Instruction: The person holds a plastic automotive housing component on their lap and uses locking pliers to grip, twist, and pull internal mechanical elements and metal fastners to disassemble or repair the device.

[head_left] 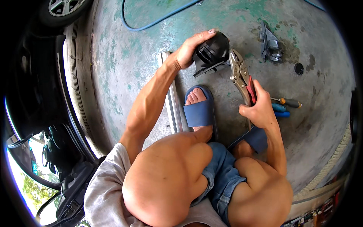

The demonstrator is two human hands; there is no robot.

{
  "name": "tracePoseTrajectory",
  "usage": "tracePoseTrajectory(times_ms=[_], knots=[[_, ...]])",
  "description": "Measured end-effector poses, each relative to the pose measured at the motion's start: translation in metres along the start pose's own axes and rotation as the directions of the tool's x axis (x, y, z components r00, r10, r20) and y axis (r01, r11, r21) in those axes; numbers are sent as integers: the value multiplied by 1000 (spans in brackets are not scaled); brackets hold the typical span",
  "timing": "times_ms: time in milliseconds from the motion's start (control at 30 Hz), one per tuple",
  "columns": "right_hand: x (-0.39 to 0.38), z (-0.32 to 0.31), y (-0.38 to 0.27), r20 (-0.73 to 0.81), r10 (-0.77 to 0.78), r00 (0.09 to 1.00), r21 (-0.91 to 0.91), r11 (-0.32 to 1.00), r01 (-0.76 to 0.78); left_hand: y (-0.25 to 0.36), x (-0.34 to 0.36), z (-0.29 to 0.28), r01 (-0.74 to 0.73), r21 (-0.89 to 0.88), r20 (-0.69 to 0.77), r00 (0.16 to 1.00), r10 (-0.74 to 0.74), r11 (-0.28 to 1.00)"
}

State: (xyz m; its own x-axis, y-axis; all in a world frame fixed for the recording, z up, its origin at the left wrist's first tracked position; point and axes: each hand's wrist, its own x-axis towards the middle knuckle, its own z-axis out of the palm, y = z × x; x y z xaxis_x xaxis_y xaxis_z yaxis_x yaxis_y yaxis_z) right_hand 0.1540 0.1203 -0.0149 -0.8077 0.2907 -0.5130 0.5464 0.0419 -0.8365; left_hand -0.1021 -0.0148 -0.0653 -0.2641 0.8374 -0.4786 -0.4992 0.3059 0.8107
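Note:
A black rounded housing with a flat bracket at its base [213, 49] is gripped in my left hand [191, 49], fingers wrapped round its far left side. My right hand [259, 104] is closed round the handles of a pair of locking pliers [239, 72] with a red release lever. The pliers' jaws meet the right side of the housing, near a thin metal part; what exactly they bite on I cannot tell. Both things are held above the concrete floor, beyond my sandalled feet.
A grey metal bracket [270, 45] and a small black cap [299, 69] lie on the floor [151, 41] at the right. A screwdriver [291, 102] and blue-handled tools [280, 111] lie beside my right hand. A metal rail [173, 106] runs under my left arm; a blue hose [159, 19] curves beyond.

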Motion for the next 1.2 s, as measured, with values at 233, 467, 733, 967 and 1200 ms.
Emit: tracePoseTrajectory(times_ms=[233,467,733,967,1200], knots=[[-21,-10,3,-87,-113,990,-94,990,104,14,-27,51,-68,-197,-210,977,25,978],[-28,2,25,-168,-117,979,-51,993,110,39,-54,85,-120,252,-199,965,173,960],[-20,12,22,-82,252,964,-27,967,-255,-16,-44,97,-88,706,-337,831,443,702],[-18,8,10,-95,264,960,12,965,-264,-41,-62,93,-259,891,-45,765,642,372],[-26,3,-2,-143,265,954,7,964,-267,-37,-49,85,-238,866,-95,785,612,440]])
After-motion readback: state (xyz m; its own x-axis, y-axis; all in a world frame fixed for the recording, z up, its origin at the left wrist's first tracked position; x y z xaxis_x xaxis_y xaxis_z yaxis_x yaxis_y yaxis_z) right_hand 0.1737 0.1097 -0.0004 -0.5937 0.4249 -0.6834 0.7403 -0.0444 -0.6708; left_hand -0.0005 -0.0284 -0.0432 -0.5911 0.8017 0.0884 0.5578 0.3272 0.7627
